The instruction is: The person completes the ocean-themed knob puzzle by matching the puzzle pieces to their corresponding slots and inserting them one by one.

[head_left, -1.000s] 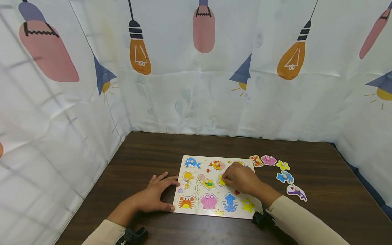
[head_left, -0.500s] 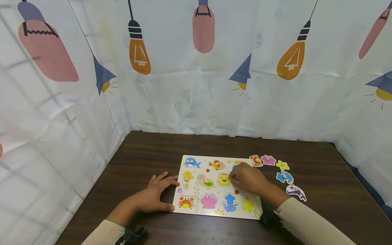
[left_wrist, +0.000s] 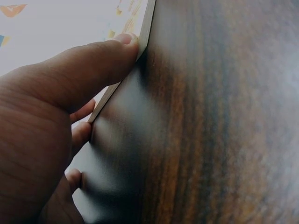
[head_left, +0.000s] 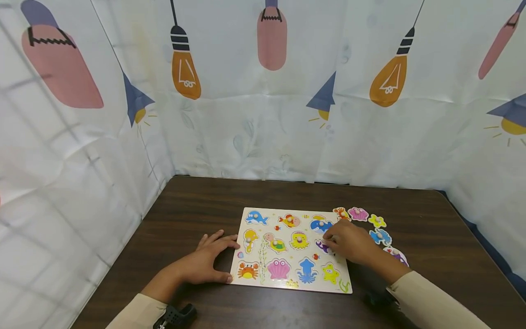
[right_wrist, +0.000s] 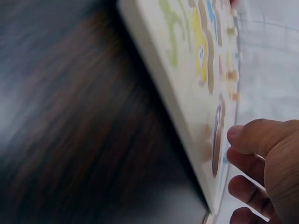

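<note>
A white sea-animal puzzle board (head_left: 263, 285) lies on the dark table. My left hand (head_left: 205, 262) touches its left edge, thumb near the front corner and fingers spread; in the left wrist view the thumb (left_wrist: 98, 63) presses the board's side. Over the right part of the board hovers my right hand (head_left: 351, 242), partly covering the purple dolphin spot (head_left: 322, 246). In the right wrist view its thumb and fingers (right_wrist: 250, 191) are bent, with nothing between them. The yellow octopus piece (head_left: 299, 241) sits in the board, left of this hand.
Several loose pieces lie right of the board: an orange crab (head_left: 340, 212), a pink shell (head_left: 358, 214), a yellow starfish (head_left: 377, 221), a blue squid (head_left: 380, 236) and a purple dolphin (head_left: 397, 253), partly hidden by the right arm. A printed curtain (head_left: 246, 137) hangs behind the table.
My right hand has let go of the yellow octopus piece and moved right, uncovering it and the blue whale. The left hand stays at the board's edge.
</note>
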Demonstrator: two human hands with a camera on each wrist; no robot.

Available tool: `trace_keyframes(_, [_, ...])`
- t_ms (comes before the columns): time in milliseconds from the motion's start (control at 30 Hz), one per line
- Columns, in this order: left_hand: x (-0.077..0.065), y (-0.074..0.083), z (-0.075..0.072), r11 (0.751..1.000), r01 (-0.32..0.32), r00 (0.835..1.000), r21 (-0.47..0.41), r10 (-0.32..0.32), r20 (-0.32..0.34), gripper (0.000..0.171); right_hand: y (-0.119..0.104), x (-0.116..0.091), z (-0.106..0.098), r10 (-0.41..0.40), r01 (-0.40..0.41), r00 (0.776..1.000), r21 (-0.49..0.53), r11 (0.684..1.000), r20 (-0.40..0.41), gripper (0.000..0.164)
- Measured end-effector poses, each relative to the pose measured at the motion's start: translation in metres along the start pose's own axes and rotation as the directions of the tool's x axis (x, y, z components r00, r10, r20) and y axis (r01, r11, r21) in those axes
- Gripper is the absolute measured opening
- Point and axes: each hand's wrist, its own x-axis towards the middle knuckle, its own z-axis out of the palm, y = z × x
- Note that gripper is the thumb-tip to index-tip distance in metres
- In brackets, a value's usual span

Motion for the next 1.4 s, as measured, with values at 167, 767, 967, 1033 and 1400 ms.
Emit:
trace_keyframes(167, [0.0, 0.0, -0.001, 1.0, -0.004, 1.0, -0.002, 0.004, 0.0, 0.073, 0.014, -0.012, -0.005, -0.012, 0.012, 1.0, 0.011, 1.0, -0.026, 0.013])
trace_keyframes(767, [0.0, 0.0, -0.001, 1.0, -0.005, 1.0, 0.0, 0.005, 0.001, 0.074, 0.062, -0.048, -0.014, 0.027, -0.033, 0.993, -0.046, 0.998, -0.117, 0.014])
trace_keyframes(967, [0.0, 0.001, -0.001, 1.0, -0.006, 1.0, -0.007, 0.006, 0.002, 0.074, 0.073, -0.064, -0.022, 0.076, -0.082, 0.991, -0.052, 0.995, -0.108, 0.012])
trace_keyframes(1033, [0.0, 0.001, -0.001, 1.0, -0.007, 1.0, -0.007, 0.007, 0.001, 0.073, 0.078, -0.069, -0.025, 0.095, -0.1, 0.99, -0.043, 0.994, -0.104, 0.013])
trace_keyframes(1400, [0.0, 0.0, -0.001, 1.0, -0.006, 1.0, -0.007, 0.006, -0.001, 0.074, 0.1, -0.084, -0.037, 0.141, -0.143, 0.989, -0.038, 0.989, -0.047, 0.011])
